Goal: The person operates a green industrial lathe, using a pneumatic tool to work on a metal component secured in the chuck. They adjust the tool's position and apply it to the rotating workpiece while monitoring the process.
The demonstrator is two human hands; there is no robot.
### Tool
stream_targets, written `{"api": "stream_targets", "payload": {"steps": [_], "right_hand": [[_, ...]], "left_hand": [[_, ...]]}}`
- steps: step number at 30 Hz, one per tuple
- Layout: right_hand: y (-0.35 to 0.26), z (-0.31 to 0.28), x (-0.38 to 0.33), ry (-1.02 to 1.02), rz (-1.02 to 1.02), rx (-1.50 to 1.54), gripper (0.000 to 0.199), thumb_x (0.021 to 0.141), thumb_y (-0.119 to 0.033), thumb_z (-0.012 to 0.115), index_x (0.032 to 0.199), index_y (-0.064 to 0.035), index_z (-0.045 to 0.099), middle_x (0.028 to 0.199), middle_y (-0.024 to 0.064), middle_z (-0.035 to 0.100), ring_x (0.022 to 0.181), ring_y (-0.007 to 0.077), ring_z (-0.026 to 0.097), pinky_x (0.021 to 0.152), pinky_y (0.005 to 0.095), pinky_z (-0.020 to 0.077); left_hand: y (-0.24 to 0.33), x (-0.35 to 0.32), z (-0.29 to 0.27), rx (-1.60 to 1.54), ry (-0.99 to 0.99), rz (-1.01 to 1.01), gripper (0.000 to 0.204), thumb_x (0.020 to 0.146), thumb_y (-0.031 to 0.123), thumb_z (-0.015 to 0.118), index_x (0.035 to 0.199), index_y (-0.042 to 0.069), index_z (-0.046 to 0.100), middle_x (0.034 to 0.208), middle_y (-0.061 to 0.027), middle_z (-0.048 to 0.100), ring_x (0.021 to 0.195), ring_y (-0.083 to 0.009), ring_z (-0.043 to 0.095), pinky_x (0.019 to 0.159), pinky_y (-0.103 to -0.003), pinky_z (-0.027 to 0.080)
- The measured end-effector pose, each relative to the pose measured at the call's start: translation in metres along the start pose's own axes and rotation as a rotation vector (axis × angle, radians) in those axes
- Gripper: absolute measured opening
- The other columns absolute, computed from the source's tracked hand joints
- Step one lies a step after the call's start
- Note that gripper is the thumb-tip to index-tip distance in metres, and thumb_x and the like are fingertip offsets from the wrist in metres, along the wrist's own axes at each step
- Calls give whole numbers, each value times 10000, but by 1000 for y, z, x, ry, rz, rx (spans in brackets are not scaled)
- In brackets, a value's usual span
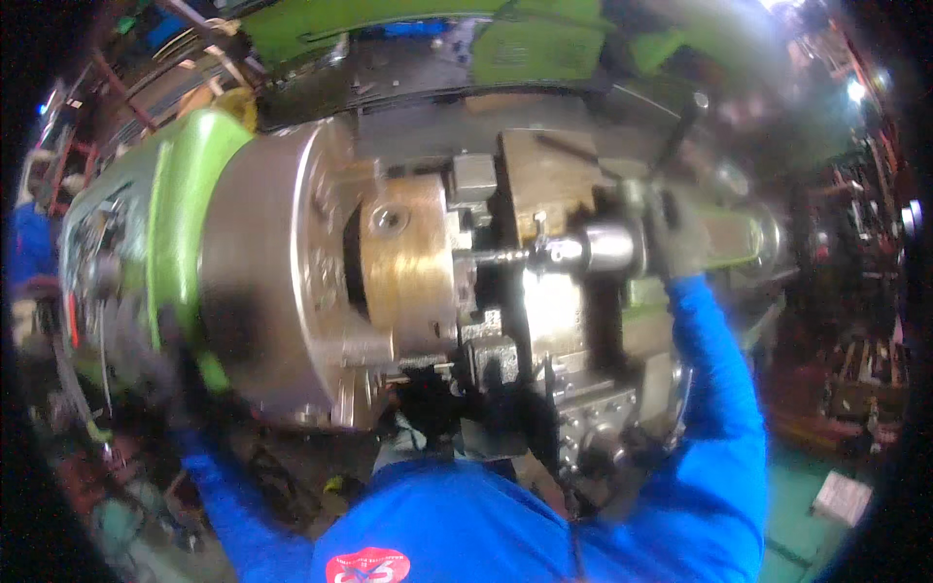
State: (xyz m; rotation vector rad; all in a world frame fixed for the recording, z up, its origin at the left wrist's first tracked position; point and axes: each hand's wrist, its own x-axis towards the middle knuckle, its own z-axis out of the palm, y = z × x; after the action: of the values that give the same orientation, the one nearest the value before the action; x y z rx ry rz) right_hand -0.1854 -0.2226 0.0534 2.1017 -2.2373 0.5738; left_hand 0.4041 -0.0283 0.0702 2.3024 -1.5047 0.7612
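I am at a large lathe. Its broad steel chuck (258, 262) grips a round brass-coloured workpiece (413, 262) with a screw-like recess in its side. Facing the workpiece from the right is a drill chuck (607, 249) with a slim drill bit (501, 257) pointing at its face. My right hand (677, 233), in a pale glove, rests on the tailstock (734, 241) behind the drill chuck; motion smears its fingers. On the left, my left hand (146, 345), in a dark glove, is beside the green headstock (199, 165); it is blurred and its fingers cannot be made out.
The lathe carriage (598, 418), with its knobs and screws, lies between me and the drill chuck. A dark lever (688, 126) rises beyond the tailstock. Shelves with parts (860, 379) stand far right, and a pale block (843, 498) lies on the green floor.
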Motion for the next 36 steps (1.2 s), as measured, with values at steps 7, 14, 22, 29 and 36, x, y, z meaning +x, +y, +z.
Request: {"api": "stream_targets", "payload": {"steps": [7,14,22,29,36], "right_hand": [[-46,2,7,-153,-506,158,264,918,-216,706,1133,-63,696,1025,189,715,947,326,706,857,423,543],[-79,60,76,-955,-766,362,134,918,-52,650,1049,-33,672,1015,96,704,940,206,651,887,348,522],[-50,138,129,-1297,-736,180,249,883,7,536,1097,-4,662,1067,143,677,973,186,616,895,317,510],[-95,98,97,-1208,-768,220,394,863,15,505,1228,-5,652,1087,126,689,844,187,653,726,326,555],[-109,96,105,-1377,-586,117,369,869,43,514,1208,18,660,1145,123,685,928,189,653,812,335,561]], "left_hand": [[10,15,-13,190,8,3,550,958,454,606,1312,36,551,1261,-210,608,1136,-388,596,961,-495,485],[3,16,-8,200,-78,-67,650,938,516,599,1398,67,504,1327,-212,584,1185,-412,580,977,-513,478],[-3,17,8,212,-60,-85,550,944,522,591,1316,119,562,1268,-161,626,1161,-400,593,982,-504,470],[-15,21,7,247,-59,-57,565,942,529,591,1312,102,575,1239,-190,635,1175,-402,586,988,-514,462],[-7,25,1,270,-142,-115,561,938,534,594,1304,109,578,1242,-201,630,1177,-400,586,989,-517,462]]}}
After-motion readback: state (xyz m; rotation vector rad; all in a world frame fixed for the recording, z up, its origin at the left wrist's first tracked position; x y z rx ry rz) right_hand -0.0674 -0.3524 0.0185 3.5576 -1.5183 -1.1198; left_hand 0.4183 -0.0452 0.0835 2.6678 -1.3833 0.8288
